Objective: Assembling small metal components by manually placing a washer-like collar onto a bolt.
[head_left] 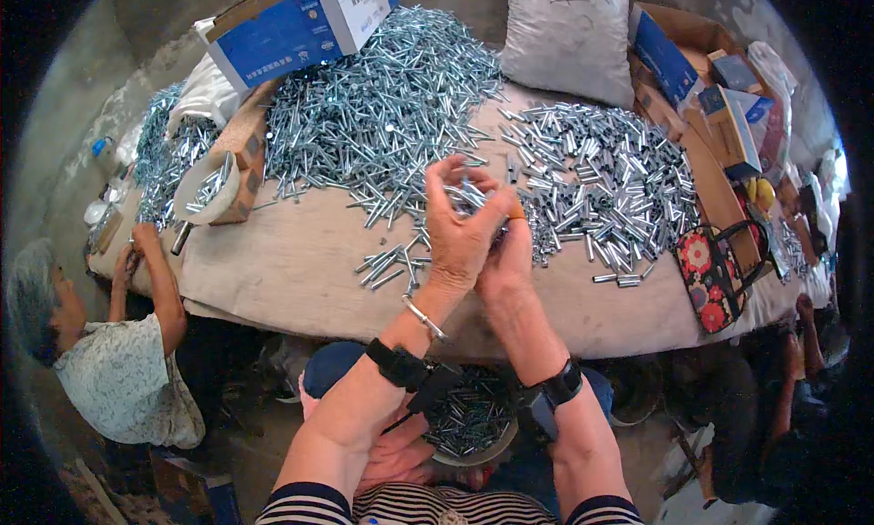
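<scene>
Above the cloth-covered table (273, 270), my left hand (458, 243) curls its fingers round a small bunch of shiny metal pieces (466, 197). My right hand (507, 256) presses against it from the right, mostly hidden behind the left; something orange shows on one finger. Just beyond my hands lies a large heap of long metal bolts (364, 115). To their right spreads a pile of short metal sleeves (601, 179). Loose metal pieces (387, 268) lie nearest my left wrist. Below, between my legs, a bucket (499, 449) holds many metal pieces.
A blue and white carton (282, 42) tilts over the bolts; a white sack (569, 42) stands behind. At left are a white tub (218, 211) and a co-worker (127, 370) with hands at the table. At right sit a floral bag (710, 275) and open boxes (728, 129).
</scene>
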`<state>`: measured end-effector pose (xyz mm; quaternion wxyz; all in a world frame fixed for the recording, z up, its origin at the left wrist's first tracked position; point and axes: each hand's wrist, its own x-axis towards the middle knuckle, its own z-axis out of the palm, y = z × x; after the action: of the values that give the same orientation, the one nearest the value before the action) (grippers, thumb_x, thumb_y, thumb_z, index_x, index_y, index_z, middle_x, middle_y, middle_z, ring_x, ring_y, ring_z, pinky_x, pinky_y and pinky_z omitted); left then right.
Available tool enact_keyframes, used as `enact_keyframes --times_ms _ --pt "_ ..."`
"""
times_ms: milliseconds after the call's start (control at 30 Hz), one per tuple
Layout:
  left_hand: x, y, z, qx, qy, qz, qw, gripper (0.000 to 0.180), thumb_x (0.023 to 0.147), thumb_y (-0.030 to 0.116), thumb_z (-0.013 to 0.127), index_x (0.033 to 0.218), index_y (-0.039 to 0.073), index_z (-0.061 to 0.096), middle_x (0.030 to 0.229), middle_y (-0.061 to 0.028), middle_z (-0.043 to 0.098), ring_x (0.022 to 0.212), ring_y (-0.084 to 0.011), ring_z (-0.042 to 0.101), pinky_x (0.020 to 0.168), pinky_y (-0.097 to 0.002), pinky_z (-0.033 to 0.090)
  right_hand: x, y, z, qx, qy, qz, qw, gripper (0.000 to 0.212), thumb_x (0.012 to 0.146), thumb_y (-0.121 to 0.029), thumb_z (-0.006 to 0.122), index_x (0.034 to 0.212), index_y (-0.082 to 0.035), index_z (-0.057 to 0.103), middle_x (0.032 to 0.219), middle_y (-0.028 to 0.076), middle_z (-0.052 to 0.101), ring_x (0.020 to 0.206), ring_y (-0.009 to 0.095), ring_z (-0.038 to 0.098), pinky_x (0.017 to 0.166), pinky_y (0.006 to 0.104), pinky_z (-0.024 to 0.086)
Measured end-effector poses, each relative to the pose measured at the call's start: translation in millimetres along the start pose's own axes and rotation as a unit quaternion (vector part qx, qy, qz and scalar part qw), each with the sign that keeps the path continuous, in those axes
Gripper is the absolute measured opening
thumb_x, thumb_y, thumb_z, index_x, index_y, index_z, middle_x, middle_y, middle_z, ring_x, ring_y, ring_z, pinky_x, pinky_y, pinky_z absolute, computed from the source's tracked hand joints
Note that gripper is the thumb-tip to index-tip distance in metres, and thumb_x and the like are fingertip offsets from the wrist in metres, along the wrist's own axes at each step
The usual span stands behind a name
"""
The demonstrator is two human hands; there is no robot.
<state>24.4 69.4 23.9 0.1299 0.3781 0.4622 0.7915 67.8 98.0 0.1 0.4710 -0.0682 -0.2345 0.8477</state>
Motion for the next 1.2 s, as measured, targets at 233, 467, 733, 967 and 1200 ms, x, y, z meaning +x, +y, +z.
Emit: enact_keyframes --times_ms 233,467,733,967,1200 --pt "-7 -21 -1 0.007 -0.035 -0.034 0.999 0.041 0.076 0.010 0.076 0.109 0.004 0.053 0.101 -0.0037 0.057 0.093 -0.0111 0.054 0.085 -0.0247 0.044 7 3 -21 -0.046 0.058 -0.005 0.997 0.037 0.100 -0.029 0.038 0.123 -0.006 0.054 0.116 0.003 0.056 0.105 0.016 0.054 0.094 0.0326 0.044" --pt "-5 -23 -6 -0.069 -0.014 -0.099 0.993 0.035 0.080 0.011 0.074 0.108 0.005 0.054 0.099 -0.0041 0.059 0.091 -0.0119 0.056 0.083 -0.0245 0.047 -3 -3 4 -0.171 0.116 -0.031 0.978 0.039 0.099 -0.024 0.040 0.131 -0.005 0.051 0.117 0.004 0.056 0.107 0.014 0.052 0.096 0.0294 0.041" --pt "17 -44 -31 -0.463 0.051 -0.361 0.808 0.013 0.085 0.017 0.068 0.090 0.009 0.060 0.083 -0.0045 0.065 0.078 -0.0179 0.064 0.074 -0.0318 0.055 2 2 1 -0.070 0.018 -0.044 0.996 0.037 0.097 -0.015 0.048 0.131 -0.001 0.047 0.121 0.009 0.056 0.108 0.017 0.055 0.097 0.0305 0.043" --pt "19 -23 -27 -0.443 0.059 -0.384 0.808 0.013 0.081 0.013 0.070 0.087 0.008 0.060 0.083 -0.0046 0.065 0.074 -0.0186 0.064 0.070 -0.0339 0.056 -1 4 1 -0.112 0.023 -0.050 0.992 0.037 0.096 -0.010 0.049 0.132 -0.001 0.046 0.121 0.009 0.056 0.110 0.016 0.054 0.098 0.0298 0.042" --pt "18 -18 -29 -0.430 0.033 -0.339 0.836 0.015 0.079 0.012 0.070 0.089 0.007 0.059 0.083 -0.0055 0.064 0.072 -0.0197 0.064 0.067 -0.0323 0.055 -3 -6 2 -0.105 0.014 -0.051 0.993 0.034 0.097 -0.012 0.050 0.129 -0.002 0.050 0.118 0.006 0.059 0.105 0.014 0.054 0.090 0.0272 0.043"
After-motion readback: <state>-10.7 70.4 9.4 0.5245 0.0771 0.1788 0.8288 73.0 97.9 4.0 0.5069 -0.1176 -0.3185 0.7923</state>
